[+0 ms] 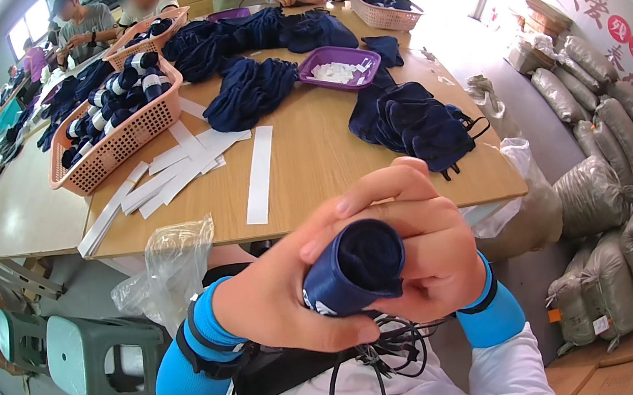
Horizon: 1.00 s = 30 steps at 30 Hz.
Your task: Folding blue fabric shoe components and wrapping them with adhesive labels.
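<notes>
Both hands meet around a tightly rolled piece of navy fabric (354,267), held up in front of my chest with its coiled end facing up. My left hand (266,295) wraps it from the left, thumb along its lower side. From the right, my right hand (431,249) closes on it with bent fingers. A bit of white marking shows on the roll's left side, partly hidden by my left hand. Beyond my hands, white paper strips (180,166) lie on the table, one single strip (259,175) apart. A navy fabric pile with cords (414,125) lies at the table's right.
A pink basket (89,178) holds navy rolls with white bands; another basket (386,16) stands far right. A purple tray (340,66) holds small white pieces. Navy fabric heaps (251,90) cover the back. Green stools (104,362) stand left, stuffed sacks (616,288) right. People work opposite.
</notes>
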### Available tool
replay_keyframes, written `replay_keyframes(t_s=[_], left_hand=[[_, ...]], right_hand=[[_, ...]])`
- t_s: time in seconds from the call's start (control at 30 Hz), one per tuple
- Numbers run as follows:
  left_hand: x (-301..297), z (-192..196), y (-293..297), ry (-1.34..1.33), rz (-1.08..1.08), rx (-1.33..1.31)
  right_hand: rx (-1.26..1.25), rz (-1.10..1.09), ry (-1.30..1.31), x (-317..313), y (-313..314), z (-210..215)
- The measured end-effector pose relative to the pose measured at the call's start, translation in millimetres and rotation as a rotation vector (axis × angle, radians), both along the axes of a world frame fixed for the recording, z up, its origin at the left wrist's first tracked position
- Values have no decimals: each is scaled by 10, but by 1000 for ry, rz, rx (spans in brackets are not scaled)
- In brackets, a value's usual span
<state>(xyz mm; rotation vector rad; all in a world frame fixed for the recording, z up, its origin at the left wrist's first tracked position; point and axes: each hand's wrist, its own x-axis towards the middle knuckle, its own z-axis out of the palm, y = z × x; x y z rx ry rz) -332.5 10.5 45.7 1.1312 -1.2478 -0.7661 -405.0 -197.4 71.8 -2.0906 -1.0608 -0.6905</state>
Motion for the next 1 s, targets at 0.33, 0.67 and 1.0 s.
replay_keyframes(t_s=[0.33,0.67,1.0], left_hand=[[-8,153,170,-212,271,115],[156,-27,345,-20,186,-159],[30,-109,76,-265,600,-24]], right_hand=[[-105,-204,-150,-78,42,64],[-54,-205,-205,151,-108,10],[111,-78,-89,241,66,-101]])
